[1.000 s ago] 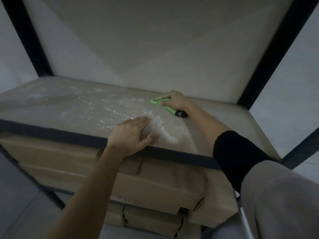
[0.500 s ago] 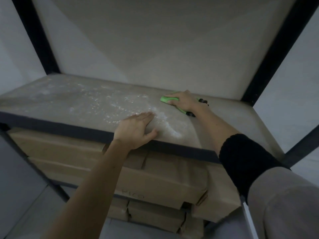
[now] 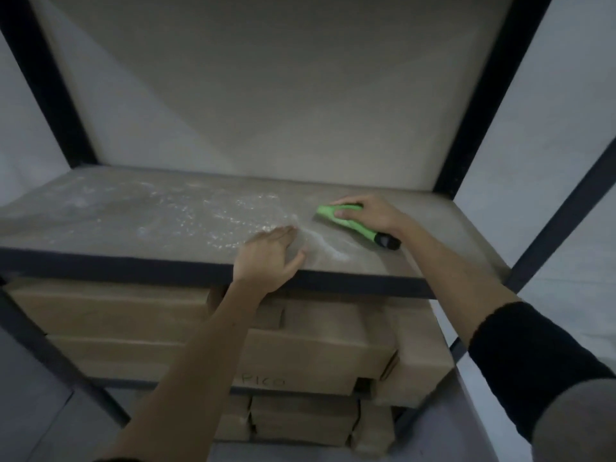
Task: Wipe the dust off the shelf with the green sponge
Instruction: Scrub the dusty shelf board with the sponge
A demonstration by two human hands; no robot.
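Fingers (image 3: pixel 346 213) press green sponge (image 3: pixel 336 219) on dusty shelf (image 3: pixel 133 225).

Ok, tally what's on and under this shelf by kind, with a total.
Green sponge, held by the right hand: 1
Hands on the shelf, counting the left hand: 2
Cardboard boxes below: cannot count exactly, several stacked
Total countable: 3

Sponge (image 3: pixel 336 216) bright green, black end; shelf (image 3: pixel 166 221) grey, white dust speckles; boxes (image 3: pixel 316 345) brown.
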